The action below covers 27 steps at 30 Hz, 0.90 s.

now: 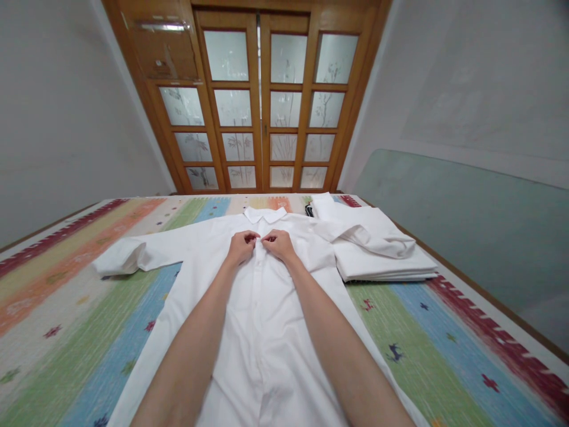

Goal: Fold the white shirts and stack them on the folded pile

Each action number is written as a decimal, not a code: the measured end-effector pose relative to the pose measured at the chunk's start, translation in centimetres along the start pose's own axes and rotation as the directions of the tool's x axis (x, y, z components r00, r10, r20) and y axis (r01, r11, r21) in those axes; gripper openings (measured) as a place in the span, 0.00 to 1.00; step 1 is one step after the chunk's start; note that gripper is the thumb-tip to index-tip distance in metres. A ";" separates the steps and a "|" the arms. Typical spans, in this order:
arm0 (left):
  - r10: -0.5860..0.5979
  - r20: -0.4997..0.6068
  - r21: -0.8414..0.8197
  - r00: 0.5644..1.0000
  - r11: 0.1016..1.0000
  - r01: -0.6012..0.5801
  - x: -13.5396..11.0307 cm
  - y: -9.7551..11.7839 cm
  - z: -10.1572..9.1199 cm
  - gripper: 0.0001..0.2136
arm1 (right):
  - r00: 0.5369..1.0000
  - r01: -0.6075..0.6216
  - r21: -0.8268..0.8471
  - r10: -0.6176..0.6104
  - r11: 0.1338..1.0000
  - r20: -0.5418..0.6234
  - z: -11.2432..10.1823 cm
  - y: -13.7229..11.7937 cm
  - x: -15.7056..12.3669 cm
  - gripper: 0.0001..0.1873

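Your white shirt (pixel 260 320) lies front up, mid-width on the striped cloth (pixel 40 302), its collar (pixel 265 216) near the far edge and its lower part running out of view toward you. Your left hand (pixel 242 247) and right hand (pixel 278 243) are nearly together just below the collar, thumb and fingers of each pinching the front strip. To your left, one sleeve (pixel 155 246) stretches toward the left edge, with a broad band of cloth giving you room beyond its cuff. Toward the far right corner, a folded white stack (pixel 386 270) sits near the right edge; the other sleeve (pixel 364 240) is draped over it, so room is tighter there. Nearer you, patterned cloth opens between shirt and right edge.
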<state>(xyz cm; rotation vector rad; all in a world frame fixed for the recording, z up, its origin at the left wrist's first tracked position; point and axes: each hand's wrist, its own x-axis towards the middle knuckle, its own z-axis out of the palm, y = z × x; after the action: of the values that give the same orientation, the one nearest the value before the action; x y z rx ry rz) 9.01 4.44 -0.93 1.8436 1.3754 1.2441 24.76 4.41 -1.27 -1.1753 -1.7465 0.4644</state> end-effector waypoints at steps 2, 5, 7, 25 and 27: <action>0.002 0.003 0.003 1.000 1.000 -0.002 0.0 0.0 0.0 0.09 | 1.000 0.009 -0.023 -0.009 1.000 0.017 0.0 0.0 0.0 0.08; 0.001 0.007 0.009 1.000 1.000 -0.001 0.0 -0.1 0.1 0.09 | 0.999 0.022 -0.056 -0.019 0.998 0.050 0.1 0.2 0.0 0.08; -0.001 0.008 0.015 1.000 1.000 0.001 0.1 -0.1 0.1 0.09 | 0.997 0.026 -0.070 -0.021 0.997 0.076 0.1 0.3 0.1 0.08; -0.008 -0.069 0.024 0.998 1.000 0.010 -0.3 0.6 0.4 0.06 | 0.984 0.035 -0.109 -0.016 0.993 0.176 0.1 -0.2 -0.2 0.15; -0.020 -0.095 0.018 0.995 1.000 0.022 -0.3 0.6 0.4 0.05 | 0.984 0.035 -0.112 -0.015 0.993 0.175 0.2 -0.2 -0.2 0.15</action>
<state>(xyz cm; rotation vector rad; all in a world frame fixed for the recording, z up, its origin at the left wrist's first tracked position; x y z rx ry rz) 9.61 3.98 -0.73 1.7988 1.4581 1.3273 24.55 4.24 -1.32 -1.2217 -1.9579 0.4687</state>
